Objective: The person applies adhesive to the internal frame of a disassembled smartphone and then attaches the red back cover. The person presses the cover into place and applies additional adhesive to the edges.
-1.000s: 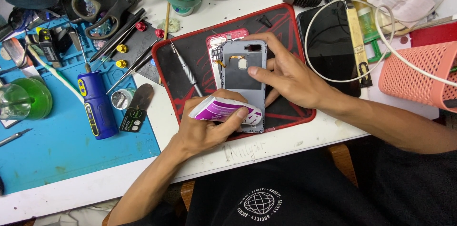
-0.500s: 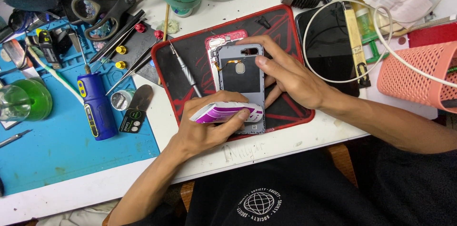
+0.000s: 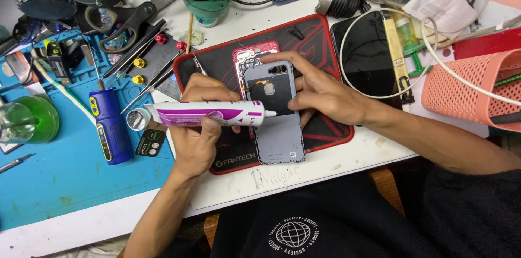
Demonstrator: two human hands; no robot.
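Left hand (image 3: 198,127) has its grip wrapped around one white-and-purple glue tube (image 3: 201,114), long axis lying nine-to-three, nozzle pointing to three o'clock at the grey phone back cover (image 3: 277,122). Right hand (image 3: 325,98) pins that cover, running twelve-to-six, on the red-edged black mat (image 3: 325,133). White bench (image 3: 347,160), blue mat (image 3: 54,182) at nine.

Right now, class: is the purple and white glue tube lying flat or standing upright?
Lying flat: the glue tube runs sideways in the left hand, nozzle toward the grey phone back cover, which the right hand steadies.
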